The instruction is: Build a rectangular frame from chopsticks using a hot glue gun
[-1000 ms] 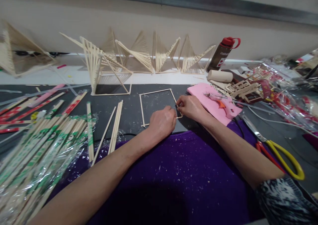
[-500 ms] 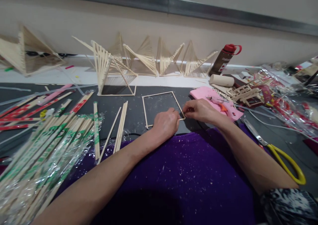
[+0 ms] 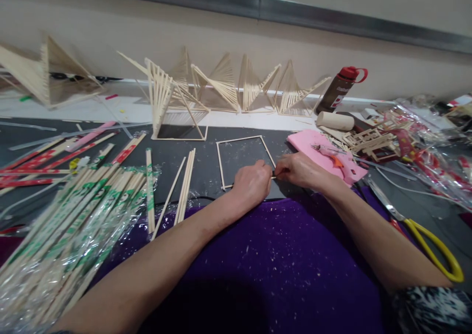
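Observation:
A square frame of thin wooden sticks (image 3: 239, 139) lies flat on the dark grey table top in front of me. My left hand (image 3: 252, 181) rests over its near side, fingers curled down onto the stick and hiding part of it. At the near right corner, my right hand (image 3: 293, 171) is closed with its fingertips pinched on the frame, so the corner itself is mostly covered. Left of the frame lie several loose chopsticks (image 3: 185, 186). A pink sheet (image 3: 313, 142) with a glue gun (image 3: 330, 151) on it is just beyond my right hand.
Twisted stick models (image 3: 162, 98) stand along the wall. Plastic-wrapped chopsticks (image 3: 84, 226) cover the left side. Scissors (image 3: 424, 243) with yellow handles lie at right, a bottle (image 3: 337, 91) stands behind, and a purple cloth (image 3: 258, 265) spreads in front of me.
The view has shifted slightly, so everything sits a little further right. My right hand has closed in on the frame's near right corner, nearer my left hand, which stays on the near side.

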The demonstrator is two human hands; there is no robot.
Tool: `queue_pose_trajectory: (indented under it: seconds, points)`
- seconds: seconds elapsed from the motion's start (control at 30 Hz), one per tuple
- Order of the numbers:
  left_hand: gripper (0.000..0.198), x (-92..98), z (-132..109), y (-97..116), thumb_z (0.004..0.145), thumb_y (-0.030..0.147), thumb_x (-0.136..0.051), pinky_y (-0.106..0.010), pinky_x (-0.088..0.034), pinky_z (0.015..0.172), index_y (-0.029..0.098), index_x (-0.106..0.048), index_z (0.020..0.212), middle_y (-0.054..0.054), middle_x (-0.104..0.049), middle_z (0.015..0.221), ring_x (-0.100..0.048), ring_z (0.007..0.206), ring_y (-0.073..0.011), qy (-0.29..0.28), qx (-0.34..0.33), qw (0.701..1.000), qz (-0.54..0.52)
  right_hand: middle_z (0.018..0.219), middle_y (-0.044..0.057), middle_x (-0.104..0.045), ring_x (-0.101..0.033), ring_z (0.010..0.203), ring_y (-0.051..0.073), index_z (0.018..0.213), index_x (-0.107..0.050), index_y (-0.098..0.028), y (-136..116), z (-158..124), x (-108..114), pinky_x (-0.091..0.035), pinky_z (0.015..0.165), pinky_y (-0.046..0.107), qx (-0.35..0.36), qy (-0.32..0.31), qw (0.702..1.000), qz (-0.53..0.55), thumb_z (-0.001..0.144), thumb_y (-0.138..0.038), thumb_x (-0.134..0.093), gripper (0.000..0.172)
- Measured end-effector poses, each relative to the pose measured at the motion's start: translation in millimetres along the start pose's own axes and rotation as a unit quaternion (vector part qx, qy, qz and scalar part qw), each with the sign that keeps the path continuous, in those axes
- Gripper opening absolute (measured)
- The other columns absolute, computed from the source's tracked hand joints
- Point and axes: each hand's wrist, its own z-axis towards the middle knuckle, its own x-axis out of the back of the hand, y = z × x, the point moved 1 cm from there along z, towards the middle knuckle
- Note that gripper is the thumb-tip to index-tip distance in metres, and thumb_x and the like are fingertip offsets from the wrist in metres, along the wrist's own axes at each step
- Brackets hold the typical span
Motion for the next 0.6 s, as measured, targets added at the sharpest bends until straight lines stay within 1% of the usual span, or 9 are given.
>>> queue_pose_trajectory:
  seconds: [0.2,0.37,0.6]
  points:
    - [0.027,-0.3,0.4,0.7,0.087,0.026,-0.036,-0.029,-0.041,0.058,0.016,-0.061,0.091,-0.008,-0.059,0.089,-0.059,0.070,-0.0183,-0.009,0.002,1.000,0.001,0.073,0.002,-0.068,-0.058,0.068,0.013,0.075,-0.070,-0.019,3.3,2.6,-2.0,-0.040,0.063,0.023,0.015,0.007,1.000,0.020,0.071,-0.011,-0.050,0.022]
    - [0.030,-1.4,1.1,1.2,0.089,0.026,-0.033,-0.029,-0.042,0.062,0.015,-0.061,0.091,-0.009,-0.059,0.090,-0.058,0.073,-0.0180,-0.010,0.003,1.000,0.000,0.072,0.002,-0.067,-0.057,0.066,0.012,0.073,-0.071,-0.019,-2.1,1.8,0.1,-0.039,0.062,0.023,0.005,0.014,1.000,0.007,0.069,-0.008,-0.048,0.026]
    - [0.030,-3.1,2.8,0.6,0.088,0.026,-0.034,-0.029,-0.041,0.061,0.016,-0.062,0.090,-0.008,-0.060,0.089,-0.058,0.073,-0.0180,-0.006,0.000,1.000,-0.017,0.072,0.001,-0.068,-0.057,0.064,0.012,0.073,-0.072,-0.020,-3.7,4.4,1.6,-0.038,0.060,0.023,-0.016,0.008,1.000,0.010,0.066,-0.006,-0.049,0.028]
